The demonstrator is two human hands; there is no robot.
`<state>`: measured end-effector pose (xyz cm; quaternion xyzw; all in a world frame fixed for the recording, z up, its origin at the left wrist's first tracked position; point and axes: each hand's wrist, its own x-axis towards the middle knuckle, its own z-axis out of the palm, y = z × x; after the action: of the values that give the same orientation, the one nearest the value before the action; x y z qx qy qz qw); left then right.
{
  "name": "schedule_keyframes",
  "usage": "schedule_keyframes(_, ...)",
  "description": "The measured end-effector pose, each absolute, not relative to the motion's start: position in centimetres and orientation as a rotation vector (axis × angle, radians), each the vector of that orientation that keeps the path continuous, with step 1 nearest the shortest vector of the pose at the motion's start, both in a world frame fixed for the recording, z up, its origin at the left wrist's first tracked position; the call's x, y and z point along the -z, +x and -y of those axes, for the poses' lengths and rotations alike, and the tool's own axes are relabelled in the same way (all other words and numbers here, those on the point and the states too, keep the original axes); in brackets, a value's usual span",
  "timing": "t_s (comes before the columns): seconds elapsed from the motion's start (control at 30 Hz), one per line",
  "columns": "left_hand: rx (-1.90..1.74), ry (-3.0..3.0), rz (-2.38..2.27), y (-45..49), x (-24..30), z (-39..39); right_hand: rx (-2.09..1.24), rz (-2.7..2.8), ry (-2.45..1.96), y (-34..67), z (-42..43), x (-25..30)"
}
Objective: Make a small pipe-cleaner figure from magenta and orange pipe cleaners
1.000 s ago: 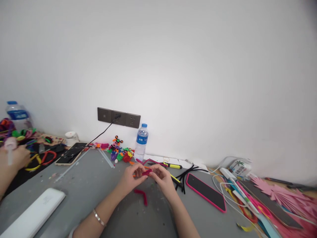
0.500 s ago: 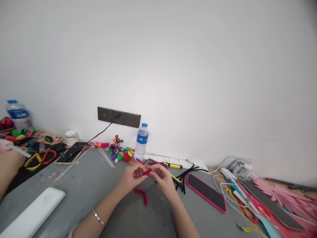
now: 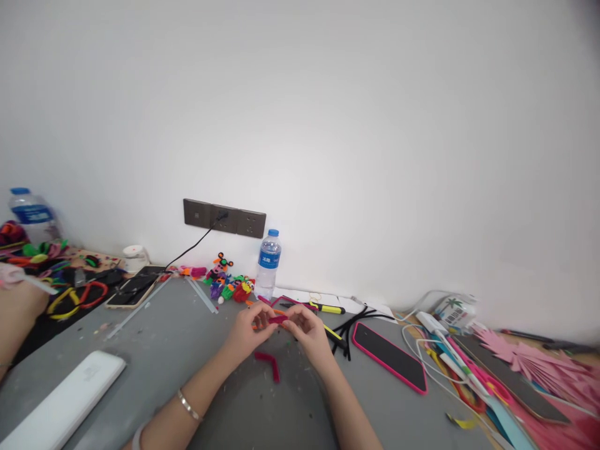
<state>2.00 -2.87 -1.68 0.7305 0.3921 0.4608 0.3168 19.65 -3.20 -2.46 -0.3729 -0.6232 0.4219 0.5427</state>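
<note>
Between my two hands is a short magenta pipe cleaner piece (image 3: 278,319), pinched at both ends. My left hand (image 3: 250,328) has its thumb and fingers closed on the left end. At the right end, the fingertips of my right hand (image 3: 305,325) grip it. A bent magenta pipe cleaner (image 3: 270,364) lies on the grey table just below my hands. Behind my fingers lie orange pipe cleaners (image 3: 253,304) and a longer magenta one (image 3: 293,300), partly hidden.
A water bottle (image 3: 269,265) stands by the wall beside small pipe cleaner figures (image 3: 229,284). On the right are black pipe cleaners (image 3: 349,328), a yellow cutter (image 3: 328,309) and a pink-cased phone (image 3: 390,357). A white power bank (image 3: 65,400) lies left; another person's arm (image 3: 21,319) reaches in.
The magenta piece between my fingertips has turned from slanted to nearly level. Both hands stay in about the same place.
</note>
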Motion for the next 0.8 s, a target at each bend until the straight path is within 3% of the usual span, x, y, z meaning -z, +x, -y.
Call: schedule_keyframes(0.8, -1.206, 1.876, -1.062, 1.91, 2.06, 2.48, -0.587, 1.707, -0.978, 19.51, 3.55, 2.42)
